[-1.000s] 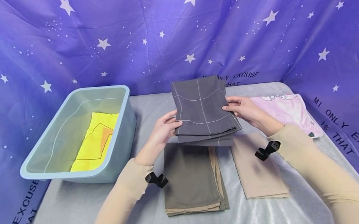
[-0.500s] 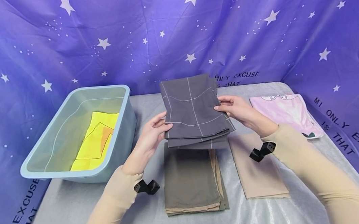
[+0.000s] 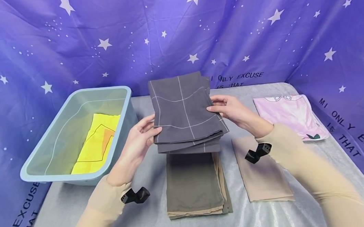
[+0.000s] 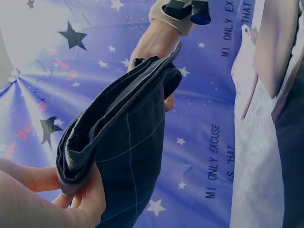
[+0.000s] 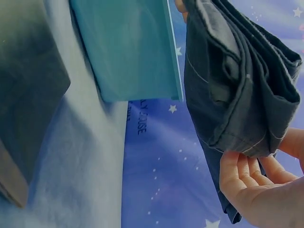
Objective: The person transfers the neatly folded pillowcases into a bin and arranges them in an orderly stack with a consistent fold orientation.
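A folded dark grey cloth [image 3: 183, 110] with thin white grid lines is held up above the table between both hands. My left hand [image 3: 141, 138] pinches its left edge, thumb on top and fingers beneath. On the opposite edge, my right hand [image 3: 236, 112] grips it the same way. Several folded layers show at the cloth's edge in the left wrist view, where the left fingers [image 4: 90, 199] clasp them. Below the cloth lies a folded olive-brown cloth [image 3: 193, 185] with tan edging, its far part hidden.
At the left stands a blue plastic tub [image 3: 123, 140] with a folded yellow cloth [image 3: 94, 145] inside. A folded beige cloth [image 3: 263, 174] lies on the right, and a pink printed cloth [image 3: 287, 116] behind it. A purple star curtain [image 3: 166, 59] hangs behind the grey-covered table [image 3: 249, 216].
Both hands have moved left with the grey checked cloth, bringing it nearer the blue tub. More of the pink and beige cloths shows now. The other cloths and the tub have stayed put.
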The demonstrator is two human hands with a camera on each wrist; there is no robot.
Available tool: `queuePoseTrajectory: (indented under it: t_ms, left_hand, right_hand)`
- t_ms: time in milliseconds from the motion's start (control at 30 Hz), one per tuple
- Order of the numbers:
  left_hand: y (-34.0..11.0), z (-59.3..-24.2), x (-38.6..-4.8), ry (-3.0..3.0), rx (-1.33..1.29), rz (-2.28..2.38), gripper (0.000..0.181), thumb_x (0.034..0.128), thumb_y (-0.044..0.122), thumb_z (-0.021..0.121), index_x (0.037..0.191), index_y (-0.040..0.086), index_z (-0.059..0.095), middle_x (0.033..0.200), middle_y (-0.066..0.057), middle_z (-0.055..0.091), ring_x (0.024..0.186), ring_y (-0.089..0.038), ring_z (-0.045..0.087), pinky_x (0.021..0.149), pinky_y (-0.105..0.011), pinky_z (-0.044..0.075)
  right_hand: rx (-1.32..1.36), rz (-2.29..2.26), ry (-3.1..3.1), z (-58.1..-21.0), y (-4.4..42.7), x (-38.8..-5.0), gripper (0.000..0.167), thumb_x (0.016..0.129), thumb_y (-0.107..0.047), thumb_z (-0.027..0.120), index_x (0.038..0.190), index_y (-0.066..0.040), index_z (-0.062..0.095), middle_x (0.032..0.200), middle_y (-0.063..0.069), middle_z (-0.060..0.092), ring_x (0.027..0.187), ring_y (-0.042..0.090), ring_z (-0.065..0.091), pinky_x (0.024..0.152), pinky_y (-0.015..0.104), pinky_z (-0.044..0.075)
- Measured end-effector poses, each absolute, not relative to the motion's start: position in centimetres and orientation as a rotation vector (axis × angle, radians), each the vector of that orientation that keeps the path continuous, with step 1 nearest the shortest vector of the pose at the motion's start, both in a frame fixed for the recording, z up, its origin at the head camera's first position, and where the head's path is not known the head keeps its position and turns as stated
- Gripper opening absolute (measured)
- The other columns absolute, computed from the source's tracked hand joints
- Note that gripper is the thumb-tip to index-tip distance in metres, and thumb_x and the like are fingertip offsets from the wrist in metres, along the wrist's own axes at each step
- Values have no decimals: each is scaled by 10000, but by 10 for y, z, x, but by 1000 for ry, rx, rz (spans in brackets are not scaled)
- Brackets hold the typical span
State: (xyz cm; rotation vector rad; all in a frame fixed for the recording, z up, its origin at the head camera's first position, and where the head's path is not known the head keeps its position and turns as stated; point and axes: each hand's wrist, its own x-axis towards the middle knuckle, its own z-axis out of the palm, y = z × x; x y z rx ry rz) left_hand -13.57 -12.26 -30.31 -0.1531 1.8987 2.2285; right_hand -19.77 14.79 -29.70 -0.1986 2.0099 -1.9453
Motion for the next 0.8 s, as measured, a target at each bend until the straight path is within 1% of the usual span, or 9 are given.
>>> queuePoseTrajectory:
  t_ms: [100, 167, 300, 367, 433, 567, 667, 733, 800]
  left_hand:
    - [-130, -299, -131, 1922, -146, 2227, 551, 841, -25, 519, 1354, 53, 334, 1199, -27, 354, 1039, -113, 369, 704, -174, 438]
    - [-133, -296, -129, 1919, -158, 2240, 558, 840, -37, 509, 1358, 47, 321, 1182, -12, 340, 1041, -100, 327, 684, -159, 415]
    - [-141, -291, -126, 1913, -164, 2251, 564, 845, -45, 490, 1367, 48, 301, 1246, -41, 299, 1075, -113, 301, 619, -131, 368]
    - [-145, -288, -123, 1922, -159, 2241, 565, 853, -29, 490, 1374, 55, 288, 1299, -65, 268, 1115, -121, 288, 633, -125, 372]
    - [-148, -286, -121, 1928, -162, 2235, 566, 857, -13, 494, 1377, 61, 282, 1332, -61, 250, 1150, -124, 268, 667, -132, 383]
    - [-155, -281, -117, 1922, -186, 2259, 573, 855, -7, 506, 1378, 61, 283, 1281, -30, 283, 1153, -120, 249, 742, -152, 406]
    - [-161, -279, -116, 1922, -183, 2271, 578, 853, -5, 508, 1380, 65, 281, 1232, -4, 300, 1122, -114, 258, 712, -135, 398]
    - [-166, -279, -116, 1921, -174, 2274, 587, 853, 6, 516, 1384, 73, 276, 1240, 2, 294, 1117, -106, 251, 682, -120, 389]
    - [-171, -279, -116, 1914, -182, 2287, 565, 847, 9, 531, 1365, 106, 326, 1202, 12, 322, 1070, -92, 287, 629, -111, 374]
  right_hand:
    - [-209, -1950, 1989, -295, 140, -199, 359, 828, 1, 562, 1172, 35, 464, 828, -66, 639, 701, 48, 583, 621, 186, 479]
    - [-219, -1949, 1984, -294, 136, -200, 354, 828, 4, 562, 1169, 32, 470, 832, -62, 640, 707, 55, 588, 621, 194, 482]
    - [-237, -1954, 1972, -292, 127, -200, 355, 826, 5, 569, 1168, 38, 478, 830, -55, 643, 700, 58, 590, 605, 194, 480]
    - [-248, -1959, 1959, -292, 123, -201, 364, 827, 10, 566, 1177, 48, 472, 836, -48, 642, 706, 65, 594, 611, 203, 487]
    - [-254, -1966, 1944, -291, 119, -201, 379, 827, 13, 566, 1190, 55, 465, 847, -41, 641, 721, 72, 601, 622, 215, 494]
    - [-260, -1970, 1931, -289, 110, -201, 397, 827, 12, 564, 1207, 55, 458, 852, -38, 639, 716, 72, 600, 618, 212, 494]
    - [-260, -1972, 1926, -288, 103, -201, 404, 827, 8, 566, 1214, 51, 456, 852, -37, 636, 702, 66, 595, 606, 202, 488]
    - [-255, -1972, 1927, -287, 98, -201, 419, 827, 4, 567, 1225, 44, 447, 850, -38, 629, 685, 54, 584, 591, 187, 477]
    - [-244, -1975, 1933, -287, 93, -201, 438, 826, 4, 567, 1241, 39, 432, 852, -38, 618, 679, 42, 572, 580, 172, 464]
